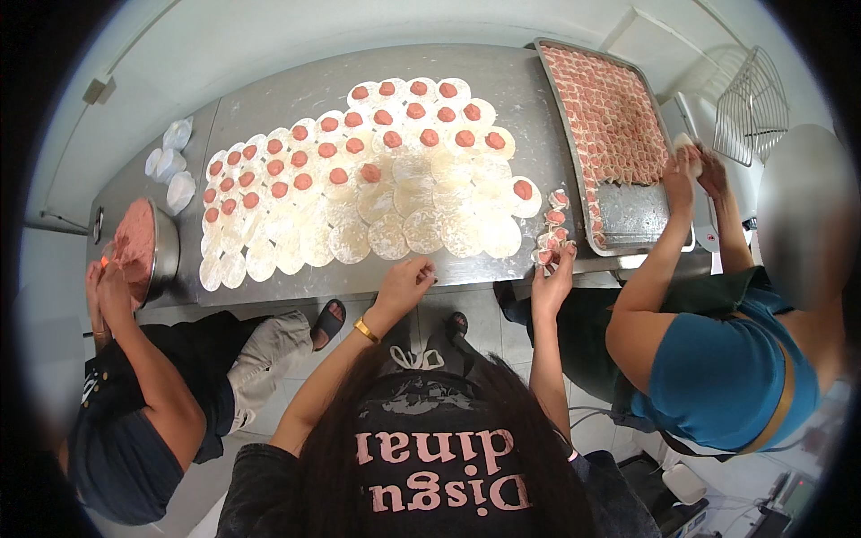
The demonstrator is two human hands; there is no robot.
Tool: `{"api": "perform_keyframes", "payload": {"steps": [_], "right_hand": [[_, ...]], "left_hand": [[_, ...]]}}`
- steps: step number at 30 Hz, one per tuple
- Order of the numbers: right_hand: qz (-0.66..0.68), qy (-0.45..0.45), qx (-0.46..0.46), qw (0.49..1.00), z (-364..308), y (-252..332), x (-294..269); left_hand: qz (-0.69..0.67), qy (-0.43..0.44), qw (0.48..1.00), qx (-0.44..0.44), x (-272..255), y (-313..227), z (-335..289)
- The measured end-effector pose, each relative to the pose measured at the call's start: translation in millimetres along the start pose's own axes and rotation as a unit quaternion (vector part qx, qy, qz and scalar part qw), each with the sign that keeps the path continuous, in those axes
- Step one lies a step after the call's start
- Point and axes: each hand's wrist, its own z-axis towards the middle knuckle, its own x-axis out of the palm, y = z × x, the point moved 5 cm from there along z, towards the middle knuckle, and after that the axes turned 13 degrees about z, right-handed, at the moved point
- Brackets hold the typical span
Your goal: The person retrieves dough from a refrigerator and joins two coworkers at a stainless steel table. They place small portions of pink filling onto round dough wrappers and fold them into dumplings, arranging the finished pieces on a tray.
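My right hand is at the front edge of the table, its fingertips pinched on an open-topped dumpling. Just beyond it, a short row of finished dumplings with pink filling showing lies beside the tray. My left hand hovers at the table edge with its fingers curled together and nothing visible in them. In front of it spread overlapping round dough wrappers, dusted with flour. The farther wrappers each carry a ball of pink meat filling; the nearer ones are bare.
A large metal tray packed with dumplings stands at right. The co-worker there holds a pale piece. At left, another co-worker's hands are at a steel bowl of pink filling. Wrapper stacks lie behind it.
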Motion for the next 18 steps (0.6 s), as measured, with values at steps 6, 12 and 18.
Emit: {"api": "perform_keyframes", "payload": {"steps": [6, 12, 18], "right_hand": [[0.024, 0.016, -0.007, 1.0, 2, 5, -6], [0.007, -0.003, 0.004, 1.0, -7, 23, -30], [-0.058, -0.019, -0.013, 0.998, -15, 46, -47]], "left_hand": [[0.002, 0.006, 0.999, -0.032, -10, -2, 5], [-0.031, -0.251, 0.966, -0.056, -100, 49, 89], [0.165, -0.328, 0.925, -0.102, -200, 139, 230]]}}
